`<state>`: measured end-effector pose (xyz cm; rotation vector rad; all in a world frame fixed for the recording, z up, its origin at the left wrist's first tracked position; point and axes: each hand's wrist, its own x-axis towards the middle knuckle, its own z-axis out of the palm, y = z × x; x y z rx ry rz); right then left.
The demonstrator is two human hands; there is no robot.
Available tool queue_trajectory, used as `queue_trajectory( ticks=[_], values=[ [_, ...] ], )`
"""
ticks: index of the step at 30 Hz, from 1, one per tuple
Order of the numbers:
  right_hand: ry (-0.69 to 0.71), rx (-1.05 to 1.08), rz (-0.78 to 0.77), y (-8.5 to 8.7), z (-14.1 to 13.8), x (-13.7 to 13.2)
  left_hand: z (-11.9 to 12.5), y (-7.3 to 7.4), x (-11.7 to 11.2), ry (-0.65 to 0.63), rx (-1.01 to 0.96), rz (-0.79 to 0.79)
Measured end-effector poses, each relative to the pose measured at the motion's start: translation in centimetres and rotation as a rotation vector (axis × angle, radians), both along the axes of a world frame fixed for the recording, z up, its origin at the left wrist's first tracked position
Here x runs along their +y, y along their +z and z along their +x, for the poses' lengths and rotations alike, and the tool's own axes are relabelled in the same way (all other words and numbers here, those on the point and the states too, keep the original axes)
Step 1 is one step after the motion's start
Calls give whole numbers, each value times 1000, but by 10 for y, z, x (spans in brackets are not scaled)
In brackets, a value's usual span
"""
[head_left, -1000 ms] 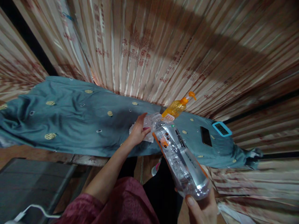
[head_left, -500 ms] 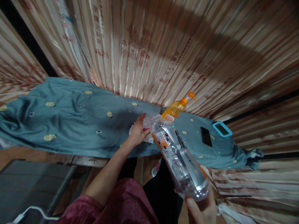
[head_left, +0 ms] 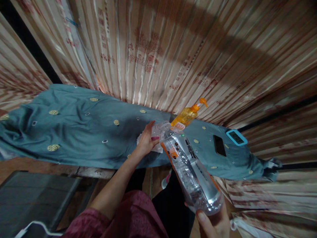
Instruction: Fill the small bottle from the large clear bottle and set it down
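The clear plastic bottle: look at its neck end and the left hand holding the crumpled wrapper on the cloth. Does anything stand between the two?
Nothing visible does. The clear plastic bottle, gripped at its base by the right hand, tilts so its neck meets the crumpled wrapper held by the left hand. The orange pump bottle stands behind, not between.

The cloth (head_left: 81,132) on the counter is a dusty teal-blue with little gold round embroidered motifs plus tiny pale squares scattered around. Curtain (head_left: 173,56) behind it is beige-pink with shiny vertical stripes and faded red floral prints. The pump bottle (head_left: 186,115) is see-through amber-yellow with an orange pump and a white-and-red label. The big plastic bottle (head_left: 192,172) is clear, with an orange, white and black label. The phone (head_left: 219,145) is black, the gadget (head_left: 236,137) next to it has a bright light-blue rim. The sleeve (head_left: 123,218) is maroon.
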<state>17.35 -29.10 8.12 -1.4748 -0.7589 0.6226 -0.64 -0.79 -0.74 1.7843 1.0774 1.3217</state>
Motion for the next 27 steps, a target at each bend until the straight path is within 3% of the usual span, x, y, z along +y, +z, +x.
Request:
queue_trajectory(
  ticks=[9,27],
  values=[
    [0,-24,-30,-8,6,-7,1,-1,-1,-19,-38,-7],
    [-28,-92,-41,0,2,-1,2,0,1,-20,15,-14]
  ],
)
